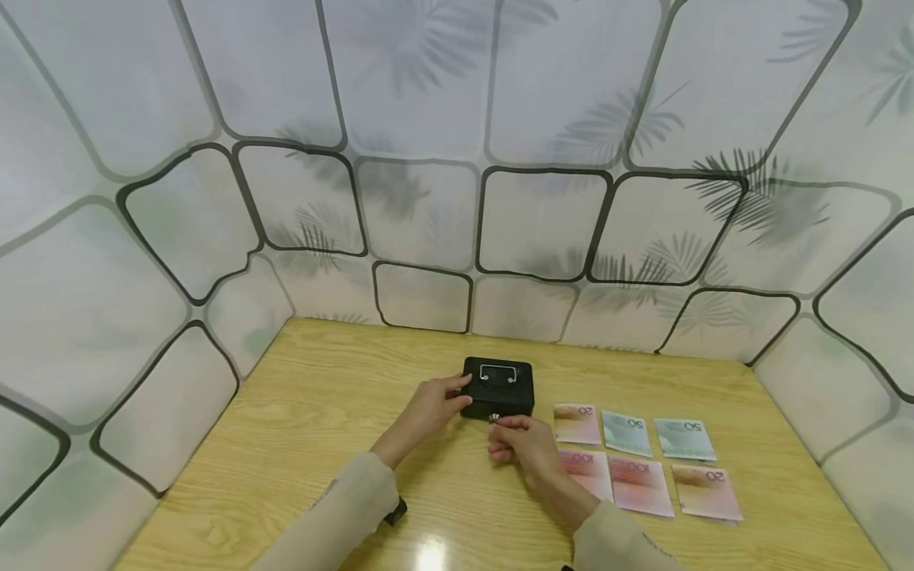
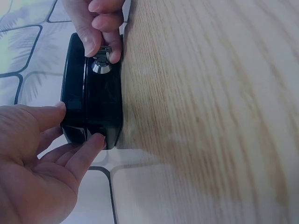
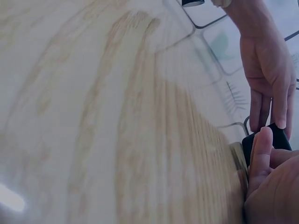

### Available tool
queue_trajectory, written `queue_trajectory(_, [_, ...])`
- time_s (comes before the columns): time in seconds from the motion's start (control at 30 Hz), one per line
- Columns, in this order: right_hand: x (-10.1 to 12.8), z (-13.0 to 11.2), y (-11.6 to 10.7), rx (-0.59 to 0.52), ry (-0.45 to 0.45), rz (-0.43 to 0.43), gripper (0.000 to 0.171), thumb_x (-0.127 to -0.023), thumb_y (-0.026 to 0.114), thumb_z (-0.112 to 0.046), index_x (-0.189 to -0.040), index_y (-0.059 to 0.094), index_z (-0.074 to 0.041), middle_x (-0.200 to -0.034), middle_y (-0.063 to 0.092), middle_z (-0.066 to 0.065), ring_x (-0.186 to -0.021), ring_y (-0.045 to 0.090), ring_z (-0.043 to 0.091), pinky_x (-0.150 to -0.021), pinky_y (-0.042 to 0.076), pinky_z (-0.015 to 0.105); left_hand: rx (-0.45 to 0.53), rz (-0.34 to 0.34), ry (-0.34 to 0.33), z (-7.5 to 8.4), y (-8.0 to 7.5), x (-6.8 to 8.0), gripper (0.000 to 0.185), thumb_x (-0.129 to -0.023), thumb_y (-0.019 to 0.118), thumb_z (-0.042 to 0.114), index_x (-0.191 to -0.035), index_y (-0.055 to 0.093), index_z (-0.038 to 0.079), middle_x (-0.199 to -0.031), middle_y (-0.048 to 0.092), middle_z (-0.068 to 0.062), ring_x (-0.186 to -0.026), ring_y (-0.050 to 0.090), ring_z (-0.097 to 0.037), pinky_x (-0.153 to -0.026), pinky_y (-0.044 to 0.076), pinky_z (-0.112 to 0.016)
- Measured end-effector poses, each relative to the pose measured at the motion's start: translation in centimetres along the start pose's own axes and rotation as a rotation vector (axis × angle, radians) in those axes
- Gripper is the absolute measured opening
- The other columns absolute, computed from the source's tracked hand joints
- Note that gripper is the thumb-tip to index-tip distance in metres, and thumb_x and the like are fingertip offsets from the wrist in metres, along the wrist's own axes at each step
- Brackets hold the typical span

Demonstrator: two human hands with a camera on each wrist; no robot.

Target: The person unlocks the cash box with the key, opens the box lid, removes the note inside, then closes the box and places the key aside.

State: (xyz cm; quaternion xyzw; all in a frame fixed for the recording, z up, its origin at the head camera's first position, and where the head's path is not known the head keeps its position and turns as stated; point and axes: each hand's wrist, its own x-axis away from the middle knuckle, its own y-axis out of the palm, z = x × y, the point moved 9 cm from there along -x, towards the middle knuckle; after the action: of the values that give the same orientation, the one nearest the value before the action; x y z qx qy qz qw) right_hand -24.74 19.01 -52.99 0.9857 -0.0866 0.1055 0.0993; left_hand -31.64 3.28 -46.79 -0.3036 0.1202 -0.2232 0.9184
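Observation:
A small black cash box (image 1: 497,388) with a wire handle (image 1: 498,373) on its lid sits on the table, lid down. At its left end my left hand (image 1: 431,408) holds it, fingertips on the lid edge and the front corner. My right hand (image 1: 524,446) is at the box's front, where thumb and forefinger pinch a small key (image 2: 103,52) at the silver lock (image 2: 101,67). The left wrist view shows both hands on the box. In the right wrist view, the right hand (image 3: 273,186) hides much of the box (image 3: 279,136).
Right of the box lie banknotes in two rows: a 20 note (image 1: 577,424) and two 50 notes (image 1: 627,434) behind, two 100 notes (image 1: 641,485) and another 20 note (image 1: 707,492) in front. A patterned wall (image 1: 421,297) borders the wooden table (image 1: 300,444).

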Motion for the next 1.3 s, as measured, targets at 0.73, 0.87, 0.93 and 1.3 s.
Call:
queue_trajectory(0.73, [0.1,0.2,-0.1,0.009,0.135,-0.01,0.016,-0.096,0.07,0.0,-0.108,0.066,0.011,-0.078,0.072,0.011,-0.063,0.071,0.015,-0.054,0.057,0.024,-0.129,-0.005,0.01,1.1,-0.1,-0.2,0.046,-0.101,0.069,0.013,-0.144,0.058,0.001,-0.149,0.049,-0.025,-0.123,0.06,-0.027,-0.074,0.051,-0.03])
queue_trajectory(0.87, [0.0,0.1,-0.2,0.009,0.14,-0.019,0.017,-0.099,0.068,-0.003,-0.108,0.067,0.011,-0.077,0.072,0.011,-0.064,0.071,0.015,-0.053,0.057,0.023,-0.143,-0.002,0.001,1.0,0.0,-0.2,0.047,-0.101,0.069,0.014,-0.144,0.058,0.002,-0.15,0.05,-0.024,-0.104,0.065,-0.026,-0.069,0.05,-0.029])
queue_trajectory(0.93, [-0.1,0.1,-0.2,0.012,0.139,-0.016,0.017,-0.099,0.068,-0.003,-0.108,0.068,0.012,-0.076,0.072,0.01,-0.063,0.071,0.014,-0.053,0.056,0.022,-0.157,0.003,-0.005,0.9,0.0,-0.3,0.047,-0.101,0.07,0.015,-0.144,0.058,0.003,-0.15,0.05,-0.023,-0.095,0.064,-0.024,-0.066,0.049,-0.028])
queue_trajectory(1.3, [0.1,0.3,-0.4,0.058,0.145,0.008,0.016,-0.097,0.068,0.003,-0.108,0.069,0.014,-0.074,0.068,0.01,-0.055,0.067,0.013,-0.05,0.056,0.023,-0.151,0.025,0.008,1.1,0.2,-0.2,0.045,-0.1,0.07,0.012,-0.142,0.059,0.001,-0.148,0.052,-0.023,-0.127,0.057,-0.028,-0.089,0.052,-0.038])
